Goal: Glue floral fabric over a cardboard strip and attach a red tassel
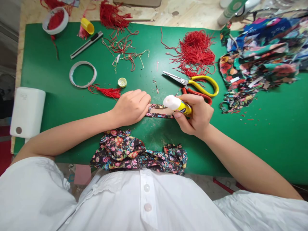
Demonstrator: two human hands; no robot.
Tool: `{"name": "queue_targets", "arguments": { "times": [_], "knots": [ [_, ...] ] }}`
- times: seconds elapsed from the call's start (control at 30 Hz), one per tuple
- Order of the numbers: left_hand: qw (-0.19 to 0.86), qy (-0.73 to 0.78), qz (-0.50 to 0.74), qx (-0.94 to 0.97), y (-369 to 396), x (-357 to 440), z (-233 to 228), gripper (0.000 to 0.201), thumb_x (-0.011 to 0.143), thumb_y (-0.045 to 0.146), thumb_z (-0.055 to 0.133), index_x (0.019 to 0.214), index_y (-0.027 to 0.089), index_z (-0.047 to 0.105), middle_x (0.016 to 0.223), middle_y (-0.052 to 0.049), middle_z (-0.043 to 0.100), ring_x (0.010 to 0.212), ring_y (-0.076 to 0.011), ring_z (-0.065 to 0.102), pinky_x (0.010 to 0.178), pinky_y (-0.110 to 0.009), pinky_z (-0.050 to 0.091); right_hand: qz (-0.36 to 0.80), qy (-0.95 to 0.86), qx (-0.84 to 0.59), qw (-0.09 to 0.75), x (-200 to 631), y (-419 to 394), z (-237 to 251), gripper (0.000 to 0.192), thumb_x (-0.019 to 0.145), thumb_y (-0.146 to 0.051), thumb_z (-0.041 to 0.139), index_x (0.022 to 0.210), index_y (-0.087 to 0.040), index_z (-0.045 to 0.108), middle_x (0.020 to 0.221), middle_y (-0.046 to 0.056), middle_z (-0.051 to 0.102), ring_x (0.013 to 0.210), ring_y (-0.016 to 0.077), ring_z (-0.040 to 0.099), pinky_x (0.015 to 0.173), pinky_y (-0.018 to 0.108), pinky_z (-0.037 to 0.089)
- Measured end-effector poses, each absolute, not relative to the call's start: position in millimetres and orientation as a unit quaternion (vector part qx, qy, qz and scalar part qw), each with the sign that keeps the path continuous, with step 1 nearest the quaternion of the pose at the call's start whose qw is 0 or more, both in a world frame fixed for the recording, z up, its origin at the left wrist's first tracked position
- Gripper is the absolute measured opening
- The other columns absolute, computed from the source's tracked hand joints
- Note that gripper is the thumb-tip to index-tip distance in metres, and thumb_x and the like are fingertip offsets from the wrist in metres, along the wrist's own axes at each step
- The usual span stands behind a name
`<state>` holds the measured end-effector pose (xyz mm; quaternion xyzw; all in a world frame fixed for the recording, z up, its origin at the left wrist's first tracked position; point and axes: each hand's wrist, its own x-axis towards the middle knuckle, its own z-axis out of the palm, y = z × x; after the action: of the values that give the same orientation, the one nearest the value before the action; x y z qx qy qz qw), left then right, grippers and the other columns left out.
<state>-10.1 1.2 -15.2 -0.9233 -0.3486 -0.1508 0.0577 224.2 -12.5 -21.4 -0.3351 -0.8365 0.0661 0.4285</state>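
The fabric strip (159, 111) lies flat near the centre of the green mat (48, 73), a narrow band with floral edging and a pale centre. The glue stick (176, 105), a yellow barrel with a soft white tip, is angled so the tip sits over the strip's right end. The right hand (196, 115) is wrapped around the barrel, fingers curled, thumb underneath. The left hand (132, 106) rests knuckles-up, fingers folded, pressing down the strip's left end.

At 12 o'clock from the strip lie yellow-handled scissors (192, 84), blades open. Beyond them at 1 o'clock sits a loose red thread pile (196, 51). At 2 o'clock, a heap of printed fabric scraps (260, 54). At 6 o'clock, crumpled dark floral cloth (137, 155) lies at the mat's near edge. At 9 o'clock lie a red tassel (108, 92) and a small yellow cap (122, 82); at 10 o'clock a tape ring (82, 74) and a utility knife (86, 44). A white round container (55, 21) at 11 o'clock holds red thread.
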Motion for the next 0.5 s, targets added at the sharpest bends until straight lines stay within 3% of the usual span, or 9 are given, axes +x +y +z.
{"name": "queue_targets", "arguments": {
  "times": [0.23, 0.5],
  "knots": [
    [-0.027, -0.395, -0.144, -0.907, 0.8, -9.8, -13.8, 0.022, 0.096, 0.023, 0.040, 0.085, 0.015, 0.058, 0.072, -0.006, 0.062, 0.070, -0.0213, 0.055, 0.063, -0.034, 0.035, 0.059, -0.835, -0.343, 0.426, 221.0, -15.1, -17.8, 0.034, 0.082, -0.023, 0.069, 0.113, -0.022, 0.055, 0.093, 0.006, 0.073, 0.066, 0.0187, 0.068, 0.057, 0.029, 0.055],
    [-0.098, -0.397, -0.149, -0.900, -0.5, -9.3, -9.9, 0.020, 0.094, 0.025, 0.042, 0.085, 0.017, 0.058, 0.068, -0.004, 0.061, 0.066, -0.0198, 0.053, 0.062, -0.032, 0.035, 0.080, -0.821, -0.368, 0.429, 222.4, -14.4, -20.6, 0.033, 0.081, -0.027, 0.066, 0.108, -0.024, 0.049, 0.075, 0.000, 0.066, 0.046, 0.0138, 0.054, 0.042, 0.029, 0.043]
  ]
}}
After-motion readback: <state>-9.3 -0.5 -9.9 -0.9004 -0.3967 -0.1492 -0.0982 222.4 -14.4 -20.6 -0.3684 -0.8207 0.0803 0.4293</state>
